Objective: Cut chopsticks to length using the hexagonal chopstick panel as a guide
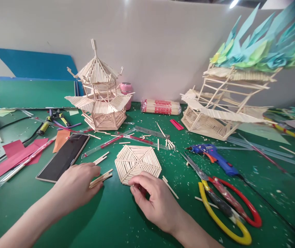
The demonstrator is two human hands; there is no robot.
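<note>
A flat, many-sided panel (138, 160) of pale wooden sticks, laid in wedges around a centre, lies on the green table. My right hand (155, 199) is closed at its near edge, thumb and index fingertips together on the rim; whether a small piece is also between them is hidden. To the left of the panel, my left hand (79, 184) grips a few short wooden sticks (102, 178) that poke out past its fingers. Just beyond those fingers are more short sticks (101, 158). Beside the panel's right edge lie a couple of loose sticks (170, 187).
Large scissors (214, 196) and a blue glue gun (212, 155) with a cable lie to the right. A phone (66, 156) is left. Behind stand two stick pagodas (98, 93), one topped with paper leaves (263, 48). A wrapped stick bundle (160, 106) rests between them.
</note>
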